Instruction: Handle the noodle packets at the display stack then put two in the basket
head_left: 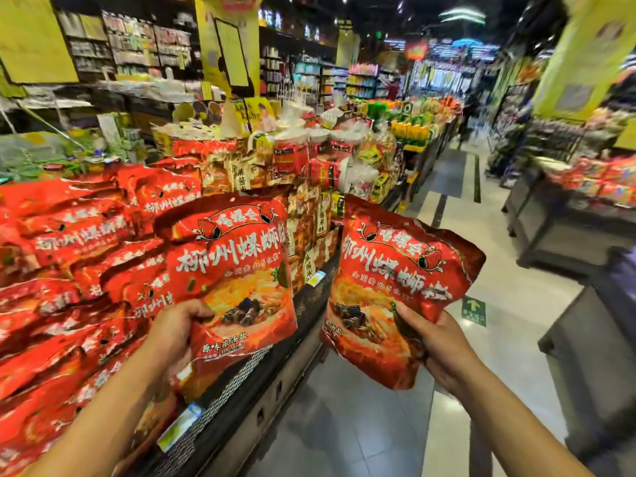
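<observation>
Above the aisle, left hand and right hand raised, gripping red packets

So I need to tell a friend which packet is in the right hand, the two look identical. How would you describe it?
Start from the long display shelf heaped with red packets on the left of the aisle. Two raised packets are held before it; the right hand grips the right-hand red noodle packet out over the grey floor. Unlike the upright packet in the left hand, it tilts clockwise.
</observation>
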